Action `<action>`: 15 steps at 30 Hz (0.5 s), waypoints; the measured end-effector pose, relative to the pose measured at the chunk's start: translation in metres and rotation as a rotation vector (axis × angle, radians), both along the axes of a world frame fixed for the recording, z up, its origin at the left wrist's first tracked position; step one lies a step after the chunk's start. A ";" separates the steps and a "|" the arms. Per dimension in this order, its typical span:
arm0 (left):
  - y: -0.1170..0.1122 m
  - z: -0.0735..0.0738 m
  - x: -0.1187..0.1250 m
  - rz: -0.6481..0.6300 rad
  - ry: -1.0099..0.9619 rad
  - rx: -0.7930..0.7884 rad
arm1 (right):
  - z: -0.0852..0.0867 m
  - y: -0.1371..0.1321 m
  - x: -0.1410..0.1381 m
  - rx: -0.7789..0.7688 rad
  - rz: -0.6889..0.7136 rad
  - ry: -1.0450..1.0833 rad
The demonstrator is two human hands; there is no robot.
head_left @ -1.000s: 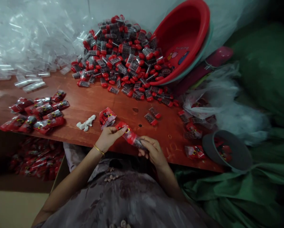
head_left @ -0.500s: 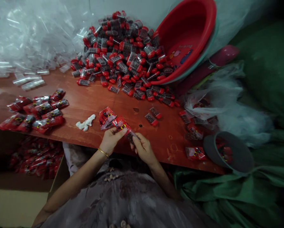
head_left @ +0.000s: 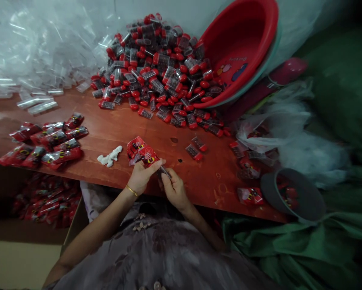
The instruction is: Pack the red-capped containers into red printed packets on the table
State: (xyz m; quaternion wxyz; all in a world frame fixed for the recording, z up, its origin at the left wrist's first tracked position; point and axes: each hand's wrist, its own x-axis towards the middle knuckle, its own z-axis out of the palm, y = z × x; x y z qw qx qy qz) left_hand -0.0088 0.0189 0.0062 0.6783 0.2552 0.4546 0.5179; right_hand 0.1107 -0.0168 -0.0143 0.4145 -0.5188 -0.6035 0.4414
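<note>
My left hand (head_left: 142,176) and my right hand (head_left: 174,189) meet at the near edge of the red-brown table (head_left: 114,125). Between them is a small red printed packet (head_left: 149,156) with a clear, red-capped tube going into it. The left fingers pinch the packet's open end. My right hand is closed around the tube's near end, which is mostly hidden. A few more red packets (head_left: 134,146) lie just beyond my left hand, next to a white crumpled scrap (head_left: 110,156).
A big heap of red-capped tubes (head_left: 159,68) spills from a tipped red basin (head_left: 238,52) at the back. Filled packets (head_left: 44,141) lie left, clear empty sleeves (head_left: 38,60) behind them. A grey bowl (head_left: 292,195) and loose tubes (head_left: 196,148) sit right. A box of packets (head_left: 44,201) stands below.
My right hand has slid left toward my left hand, pushing the tube into the packet. The packet has moved left and up, and less of the tube shows.
</note>
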 end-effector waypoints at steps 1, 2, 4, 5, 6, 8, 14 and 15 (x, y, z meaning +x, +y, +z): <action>-0.002 0.000 0.001 -0.028 0.009 -0.001 | -0.002 -0.001 -0.002 -0.023 -0.012 0.043; -0.004 0.000 0.003 -0.067 0.015 -0.009 | -0.005 -0.001 -0.005 -0.061 -0.016 0.108; -0.008 -0.001 0.005 -0.160 0.022 -0.045 | -0.009 -0.002 -0.010 -0.145 -0.016 0.266; -0.010 -0.001 0.005 -0.207 0.027 -0.063 | -0.010 -0.003 -0.012 -0.176 -0.021 0.339; -0.012 -0.001 0.005 -0.241 0.030 -0.070 | -0.011 -0.003 -0.014 -0.192 -0.031 0.392; -0.013 -0.002 0.004 -0.246 0.016 -0.037 | -0.009 -0.003 -0.014 -0.178 -0.058 0.419; -0.014 -0.011 0.000 -0.127 0.000 0.134 | 0.003 0.001 -0.007 -0.118 -0.039 0.273; -0.014 -0.012 0.000 -0.143 0.003 0.131 | 0.003 0.002 -0.008 -0.119 -0.058 0.261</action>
